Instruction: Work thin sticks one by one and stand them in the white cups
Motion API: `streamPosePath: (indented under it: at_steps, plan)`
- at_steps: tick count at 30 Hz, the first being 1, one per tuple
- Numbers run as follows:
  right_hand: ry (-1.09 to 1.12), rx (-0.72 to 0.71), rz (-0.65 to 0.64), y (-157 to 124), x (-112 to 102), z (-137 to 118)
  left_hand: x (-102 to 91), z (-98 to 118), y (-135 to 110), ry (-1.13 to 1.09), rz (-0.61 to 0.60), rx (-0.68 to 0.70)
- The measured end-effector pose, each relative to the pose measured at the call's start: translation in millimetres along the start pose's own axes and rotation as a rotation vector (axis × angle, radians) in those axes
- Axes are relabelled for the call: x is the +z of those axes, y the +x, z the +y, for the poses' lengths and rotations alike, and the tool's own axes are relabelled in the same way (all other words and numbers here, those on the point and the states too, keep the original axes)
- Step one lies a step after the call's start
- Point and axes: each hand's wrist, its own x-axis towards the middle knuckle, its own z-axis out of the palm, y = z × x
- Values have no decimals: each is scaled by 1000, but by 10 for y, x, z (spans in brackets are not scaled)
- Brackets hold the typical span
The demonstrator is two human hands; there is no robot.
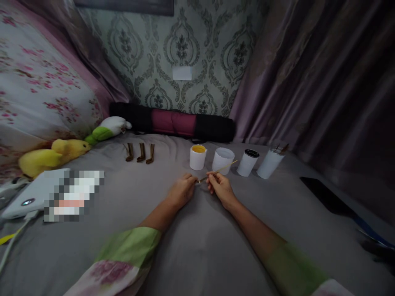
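A: What is seen at the far left?

B: A yellow soft toy [52, 158] is laid on the grey sheet [197, 255], with a white device [27, 197] just in front of it. Further right, three small brown pieces [140, 153] are lined up side by side.

A: And the hands?

B: The left hand [182, 191] is rested on the sheet with its fingers curled in together, right at the lower tip of a thin stick [224, 167]. Whether the tip is actually pinched cannot be told. The stick is pinched near its lower part between the thumb and fingers of the right hand [220, 189] and is tilted up and away to the right.

A: What is placed behind them?

B: Four white cups are stood in a row: a cup of yellow paint [197, 158], an open cup [222, 160] behind the stick's upper end, a black-topped cup [248, 163], and a cup of brushes [270, 163]. A dark flat slab [327, 197] is laid well apart at the right.
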Motion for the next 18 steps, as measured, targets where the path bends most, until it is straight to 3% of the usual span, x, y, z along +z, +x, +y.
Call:
streamPosePath:
  at_steps: [4, 8, 13, 18]
  plan:
    - [27, 22, 35, 18, -23, 20, 68, -27, 17, -187, 92, -99]
    - [30, 21, 82, 41, -46, 40, 118, -26, 54, -464, 115, -302]
    - [28, 16, 139, 49, -54, 32, 119, 71, 122, -988, 83, -601]
    - [4, 9, 169, 30, -44, -13, 75, 164, 140, -1377, -5, -733]
